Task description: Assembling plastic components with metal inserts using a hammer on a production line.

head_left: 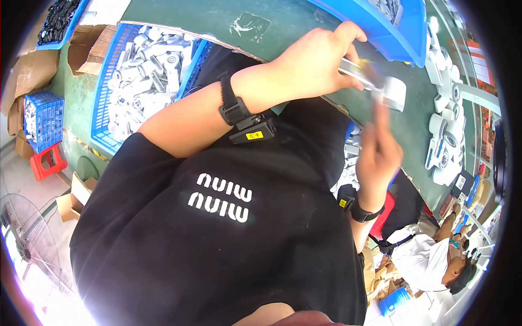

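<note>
My left hand (321, 61) is closed on a white plastic part with a rounded head (396, 93), held above the green table. Its slim end lies between thumb and fingers; the middle is blurred, with a small yellowish patch near the fingertips. My right hand (379, 155) comes up from below, its fingers reaching to the same part. Motion smears those fingers, so I cannot tell whether they grip anything.
A blue bin (402, 41) stands at the table's far edge. White parts (447, 125) lie in rows on the right. At left, a blue basket (100, 117) holds many white-grey pieces. A fan (27, 252) stands lower left; another person (424, 261) is at lower right.
</note>
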`<action>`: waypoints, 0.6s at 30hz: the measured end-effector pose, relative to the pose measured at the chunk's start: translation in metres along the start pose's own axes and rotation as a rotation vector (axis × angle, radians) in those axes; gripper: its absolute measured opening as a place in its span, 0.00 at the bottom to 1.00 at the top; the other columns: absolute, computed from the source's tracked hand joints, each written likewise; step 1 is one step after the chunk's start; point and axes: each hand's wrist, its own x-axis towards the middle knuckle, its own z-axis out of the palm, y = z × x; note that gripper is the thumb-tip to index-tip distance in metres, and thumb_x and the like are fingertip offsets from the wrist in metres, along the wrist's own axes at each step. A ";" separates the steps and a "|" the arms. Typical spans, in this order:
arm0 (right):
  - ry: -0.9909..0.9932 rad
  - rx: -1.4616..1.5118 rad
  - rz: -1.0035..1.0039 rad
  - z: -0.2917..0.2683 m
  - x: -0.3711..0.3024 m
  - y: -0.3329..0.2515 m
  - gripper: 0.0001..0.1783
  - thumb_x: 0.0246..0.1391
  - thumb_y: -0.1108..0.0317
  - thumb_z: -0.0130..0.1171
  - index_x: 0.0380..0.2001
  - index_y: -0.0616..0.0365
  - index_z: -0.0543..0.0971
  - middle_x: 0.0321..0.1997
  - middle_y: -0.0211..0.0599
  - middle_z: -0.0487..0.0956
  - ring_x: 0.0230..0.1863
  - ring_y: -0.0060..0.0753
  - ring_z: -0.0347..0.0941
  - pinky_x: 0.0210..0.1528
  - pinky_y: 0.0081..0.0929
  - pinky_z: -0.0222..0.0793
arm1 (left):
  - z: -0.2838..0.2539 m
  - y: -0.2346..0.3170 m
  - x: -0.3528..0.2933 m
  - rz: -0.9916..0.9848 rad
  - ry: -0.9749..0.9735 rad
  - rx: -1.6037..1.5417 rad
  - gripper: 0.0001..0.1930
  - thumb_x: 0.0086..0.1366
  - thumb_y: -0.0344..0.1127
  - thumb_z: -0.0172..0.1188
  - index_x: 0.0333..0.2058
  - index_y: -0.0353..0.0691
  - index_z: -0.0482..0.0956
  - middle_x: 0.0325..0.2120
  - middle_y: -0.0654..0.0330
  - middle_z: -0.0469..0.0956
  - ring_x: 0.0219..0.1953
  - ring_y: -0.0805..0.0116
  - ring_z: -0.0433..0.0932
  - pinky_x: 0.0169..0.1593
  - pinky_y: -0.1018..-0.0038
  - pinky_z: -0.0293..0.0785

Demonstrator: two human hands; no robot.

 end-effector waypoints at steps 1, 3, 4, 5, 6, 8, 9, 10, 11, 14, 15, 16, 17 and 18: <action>-0.080 0.112 0.227 0.002 -0.001 -0.003 0.31 0.69 0.81 0.55 0.74 0.56 0.74 0.34 0.26 0.81 0.28 0.12 0.63 0.34 0.15 0.65 | 0.000 -0.001 0.000 -0.001 0.001 0.007 0.37 0.54 0.37 0.83 0.57 0.38 0.68 0.34 0.54 0.90 0.38 0.47 0.88 0.43 0.62 0.82; -0.034 0.046 0.127 -0.008 0.003 -0.009 0.29 0.70 0.80 0.55 0.73 0.60 0.74 0.31 0.24 0.80 0.28 0.11 0.63 0.32 0.16 0.64 | 0.001 -0.002 0.000 -0.004 0.021 0.008 0.38 0.54 0.36 0.84 0.57 0.37 0.68 0.34 0.54 0.90 0.37 0.48 0.88 0.43 0.63 0.82; 0.083 0.148 0.135 -0.008 -0.003 -0.010 0.29 0.70 0.79 0.55 0.73 0.63 0.73 0.32 0.24 0.80 0.28 0.12 0.65 0.33 0.17 0.65 | 0.000 -0.002 0.000 -0.007 0.024 0.008 0.38 0.54 0.36 0.84 0.57 0.37 0.68 0.34 0.54 0.90 0.37 0.48 0.88 0.43 0.63 0.82; 0.208 0.246 0.149 -0.005 -0.012 -0.010 0.28 0.71 0.79 0.55 0.73 0.66 0.72 0.32 0.25 0.80 0.28 0.13 0.67 0.33 0.18 0.67 | 0.002 0.000 0.001 0.004 0.026 -0.026 0.38 0.53 0.36 0.84 0.57 0.37 0.68 0.34 0.54 0.90 0.36 0.49 0.88 0.43 0.63 0.82; 0.301 0.578 0.067 0.001 -0.017 -0.009 0.28 0.71 0.80 0.55 0.72 0.70 0.71 0.34 0.27 0.81 0.29 0.15 0.70 0.34 0.18 0.69 | 0.003 0.001 0.001 0.014 0.027 -0.060 0.38 0.53 0.36 0.84 0.57 0.37 0.68 0.33 0.54 0.90 0.36 0.50 0.88 0.43 0.64 0.81; 0.232 0.277 -0.060 0.009 0.000 0.002 0.28 0.68 0.82 0.57 0.71 0.69 0.74 0.34 0.33 0.83 0.28 0.18 0.71 0.35 0.19 0.71 | -0.001 0.003 0.001 -0.004 0.009 -0.041 0.38 0.53 0.36 0.84 0.58 0.37 0.68 0.34 0.54 0.90 0.36 0.50 0.89 0.43 0.64 0.82; 0.158 -0.019 -0.188 0.011 0.010 0.002 0.28 0.66 0.83 0.58 0.69 0.68 0.77 0.34 0.39 0.85 0.28 0.21 0.72 0.36 0.20 0.72 | -0.003 0.003 0.001 -0.026 -0.005 -0.018 0.39 0.53 0.36 0.84 0.58 0.37 0.68 0.34 0.54 0.90 0.37 0.50 0.89 0.43 0.63 0.82; -0.090 0.089 0.082 0.010 0.010 -0.008 0.28 0.65 0.84 0.59 0.69 0.66 0.77 0.30 0.35 0.82 0.26 0.21 0.71 0.34 0.20 0.70 | -0.001 0.001 0.000 -0.028 -0.003 -0.010 0.39 0.53 0.36 0.84 0.58 0.37 0.68 0.34 0.54 0.90 0.37 0.50 0.89 0.43 0.63 0.82; -0.091 0.091 0.081 0.005 0.010 -0.012 0.28 0.65 0.84 0.59 0.69 0.66 0.77 0.30 0.35 0.82 0.26 0.21 0.71 0.34 0.20 0.70 | 0.000 0.000 0.001 -0.037 -0.004 -0.035 0.39 0.53 0.36 0.84 0.58 0.37 0.68 0.35 0.54 0.90 0.37 0.50 0.89 0.42 0.64 0.82; 0.092 0.218 0.139 0.000 -0.003 -0.015 0.28 0.66 0.82 0.59 0.69 0.64 0.78 0.27 0.33 0.79 0.25 0.19 0.69 0.33 0.19 0.68 | 0.000 0.001 0.001 -0.033 0.003 -0.054 0.39 0.54 0.36 0.84 0.58 0.37 0.68 0.35 0.55 0.91 0.38 0.51 0.89 0.42 0.64 0.82; 0.213 0.416 0.081 0.004 -0.011 -0.010 0.28 0.66 0.82 0.59 0.69 0.63 0.78 0.27 0.32 0.79 0.25 0.18 0.69 0.33 0.19 0.68 | 0.002 0.004 0.002 -0.013 0.001 -0.060 0.39 0.54 0.36 0.84 0.59 0.37 0.68 0.34 0.55 0.91 0.38 0.51 0.89 0.41 0.64 0.82; 0.254 0.385 0.065 0.008 -0.017 -0.003 0.28 0.66 0.81 0.59 0.69 0.64 0.78 0.28 0.33 0.80 0.25 0.19 0.69 0.33 0.20 0.69 | 0.003 0.006 0.003 -0.009 -0.007 -0.070 0.39 0.54 0.36 0.84 0.59 0.37 0.68 0.34 0.55 0.91 0.38 0.51 0.89 0.41 0.64 0.82; 0.291 0.365 0.039 0.012 -0.016 0.003 0.27 0.66 0.81 0.60 0.69 0.65 0.78 0.29 0.34 0.82 0.25 0.20 0.69 0.34 0.20 0.69 | 0.002 0.007 0.003 -0.027 -0.012 -0.044 0.39 0.55 0.35 0.83 0.59 0.37 0.67 0.35 0.54 0.90 0.38 0.50 0.89 0.42 0.63 0.82; 0.081 0.208 0.069 0.008 0.000 -0.003 0.27 0.67 0.81 0.60 0.68 0.66 0.78 0.31 0.35 0.84 0.26 0.21 0.70 0.34 0.21 0.70 | -0.001 0.006 0.001 -0.052 -0.009 -0.009 0.39 0.56 0.35 0.82 0.60 0.38 0.66 0.35 0.54 0.90 0.38 0.49 0.89 0.42 0.63 0.82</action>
